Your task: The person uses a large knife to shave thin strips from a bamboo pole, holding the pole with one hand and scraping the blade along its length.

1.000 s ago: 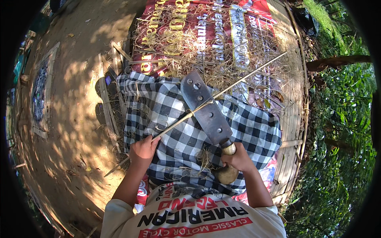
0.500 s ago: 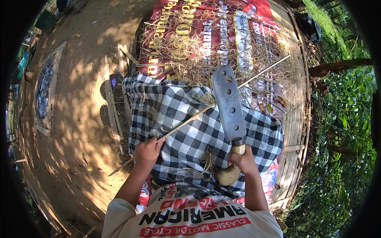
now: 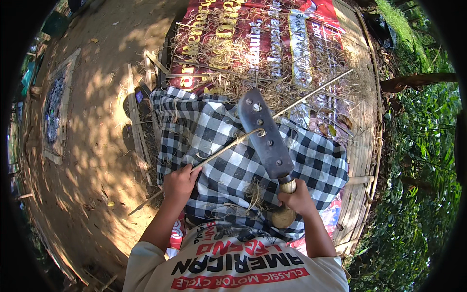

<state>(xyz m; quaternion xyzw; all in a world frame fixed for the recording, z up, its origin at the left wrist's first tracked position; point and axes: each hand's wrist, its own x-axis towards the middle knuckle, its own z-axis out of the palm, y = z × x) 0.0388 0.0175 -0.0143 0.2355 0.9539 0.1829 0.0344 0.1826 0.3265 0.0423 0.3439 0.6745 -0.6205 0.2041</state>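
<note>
My left hand (image 3: 179,184) grips a thin bamboo stick (image 3: 220,153) that slants from the lower left up to the far right. In my right hand (image 3: 297,198) is the rounded wooden handle (image 3: 284,217) of a broad cleaver, its dark metal blade (image 3: 267,141) pierced by a row of holes. The blade crosses over the middle of the stick and hides a stretch of it. A small curled shaving (image 3: 260,132) shows at the blade's edge. Beneath both lies a black-and-white checked cloth (image 3: 214,117) over my lap, dotted with shavings.
Thin curly shavings (image 3: 219,53) litter a red printed banner (image 3: 194,19) ahead. The banner covers a bamboo platform (image 3: 362,97). Split bamboo pieces (image 3: 136,117) lean at its left edge, beside bare ground (image 3: 92,136). Green plants (image 3: 418,160) grow on the right.
The cleaver blade has swung left and tilted further, sliding a little toward my left hand along the stick. A curled shaving now shows at the blade. My left hand has barely moved.
</note>
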